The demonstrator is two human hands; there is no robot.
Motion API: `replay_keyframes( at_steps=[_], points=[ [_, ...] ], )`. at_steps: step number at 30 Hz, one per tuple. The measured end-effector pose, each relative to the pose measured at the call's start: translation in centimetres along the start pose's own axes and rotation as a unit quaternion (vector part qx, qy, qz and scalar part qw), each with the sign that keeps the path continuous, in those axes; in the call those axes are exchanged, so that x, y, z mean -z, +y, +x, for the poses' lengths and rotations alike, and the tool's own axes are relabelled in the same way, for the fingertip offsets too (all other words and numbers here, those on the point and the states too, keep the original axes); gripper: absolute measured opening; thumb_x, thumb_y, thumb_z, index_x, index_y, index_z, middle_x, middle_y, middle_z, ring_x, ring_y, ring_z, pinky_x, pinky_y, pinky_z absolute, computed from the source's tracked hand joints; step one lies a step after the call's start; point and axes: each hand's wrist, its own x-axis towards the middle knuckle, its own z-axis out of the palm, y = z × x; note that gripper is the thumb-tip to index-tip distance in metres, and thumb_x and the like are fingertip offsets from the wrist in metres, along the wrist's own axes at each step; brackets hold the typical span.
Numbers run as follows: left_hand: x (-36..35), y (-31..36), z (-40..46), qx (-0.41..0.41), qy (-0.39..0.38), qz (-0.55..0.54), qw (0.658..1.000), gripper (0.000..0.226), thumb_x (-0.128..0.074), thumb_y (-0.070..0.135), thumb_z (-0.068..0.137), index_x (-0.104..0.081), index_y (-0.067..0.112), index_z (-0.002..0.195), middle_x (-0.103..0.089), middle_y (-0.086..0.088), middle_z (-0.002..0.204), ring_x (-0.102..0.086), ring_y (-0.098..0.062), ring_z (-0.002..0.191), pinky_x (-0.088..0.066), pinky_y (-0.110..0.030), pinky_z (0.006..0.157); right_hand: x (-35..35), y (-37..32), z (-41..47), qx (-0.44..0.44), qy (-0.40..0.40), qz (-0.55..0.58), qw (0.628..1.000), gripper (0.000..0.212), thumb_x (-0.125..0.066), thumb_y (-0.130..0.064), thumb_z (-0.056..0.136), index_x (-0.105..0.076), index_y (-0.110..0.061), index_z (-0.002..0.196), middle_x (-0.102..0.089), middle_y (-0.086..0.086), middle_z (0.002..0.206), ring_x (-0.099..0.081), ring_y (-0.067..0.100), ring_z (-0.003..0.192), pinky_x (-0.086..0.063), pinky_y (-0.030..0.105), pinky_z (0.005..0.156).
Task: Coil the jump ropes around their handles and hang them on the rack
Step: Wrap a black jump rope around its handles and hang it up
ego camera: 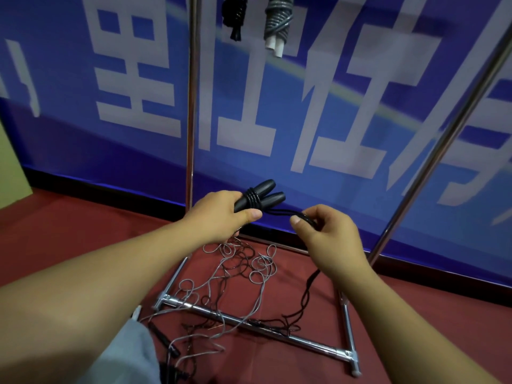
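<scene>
A blue banner (332,112) with large white characters fills the background, and dark red carpet (69,231) covers the floor in front of it. A chrome rack (249,325) stands on the carpet, with two upright poles and a base bar across the floor.

The left hand (219,217) grips a pair of black handles (260,196) held side by side, their rounded ends pointing up and to the right. A few turns of black rope are already wound round the middle of the handles, just past the thumb. The right hand (329,234) pinches the black rope (304,217) between thumb and fingers, close beside the handles, with a short stretch running from the coil to the pinch. The remaining rope drops below the right hand and trails down to the base bar.

On the carpet, a tangle of grey and dark ropes (235,273) lies over and around the base bar. At the top edge, two coiled ropes hang: a black bundle (234,15) and a grey bundle (278,20) with white handle ends.
</scene>
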Motion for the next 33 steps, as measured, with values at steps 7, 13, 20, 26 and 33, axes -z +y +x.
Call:
replay_keyframes(
  at_steps=[7,13,20,26,33],
  points=[
    [-1.0,-0.1,-0.2,0.006,-0.034,0.064,0.997,0.038,-0.062,0.063,0.087,-0.064,0.025,0.095,-0.07,-0.003,0.074,-0.067,-0.019,0.063,-0.059,-0.042,0.07,-0.2,0.0,-0.8,0.124,-0.018,-0.147,0.981,0.022,-0.063,-0.044,0.094,-0.071,-0.024,0.089,-0.064,-0.008,0.077,-0.059,0.013,0.074,-0.05,0.035,0.068],
    [-1.4,0.3,-0.4,0.011,-0.053,0.098,0.994,0.042,-0.06,0.062,0.089,-0.062,0.02,0.095,-0.065,-0.002,0.073,-0.066,-0.018,0.062,-0.057,-0.04,0.07,-0.2,-0.5,-1.0,0.165,-0.065,-0.164,0.97,0.022,-0.061,-0.046,0.094,-0.069,-0.028,0.085,-0.057,-0.009,0.069,-0.053,0.008,0.067,-0.042,0.031,0.059],
    [-1.6,0.4,-0.3,0.069,-0.092,-0.133,0.984,0.036,-0.06,0.046,0.097,-0.063,0.011,0.102,-0.069,-0.004,0.068,-0.054,-0.014,0.042,-0.036,-0.017,0.038,-0.3,-0.6,-1.3,0.204,-0.082,-0.114,0.969,0.024,-0.067,-0.04,0.093,-0.071,-0.019,0.08,-0.06,-0.005,0.065,-0.055,0.012,0.063,-0.046,0.036,0.06],
    [-1.4,0.3,-0.3,0.037,-0.101,-0.117,0.987,0.028,-0.062,0.042,0.096,-0.063,0.014,0.094,-0.068,-0.002,0.066,-0.054,-0.018,0.045,-0.04,-0.02,0.043,-0.3,-0.9,-1.4,0.176,-0.045,-0.071,0.981,0.02,-0.068,-0.037,0.093,-0.073,-0.021,0.082,-0.063,-0.008,0.064,-0.058,0.008,0.068,-0.04,0.019,0.056],
    [-1.9,0.4,-1.0,0.035,-0.212,-0.077,0.973,0.032,-0.063,0.044,0.095,-0.065,0.013,0.099,-0.066,0.002,0.06,-0.054,-0.013,0.044,-0.043,-0.026,0.053,-0.5,-0.6,-1.2,0.121,-0.038,-0.049,0.991,0.019,-0.068,-0.032,0.094,-0.063,-0.033,0.076,-0.059,-0.016,0.059,-0.058,-0.001,0.067,-0.036,0.01,0.053]
  ],
)
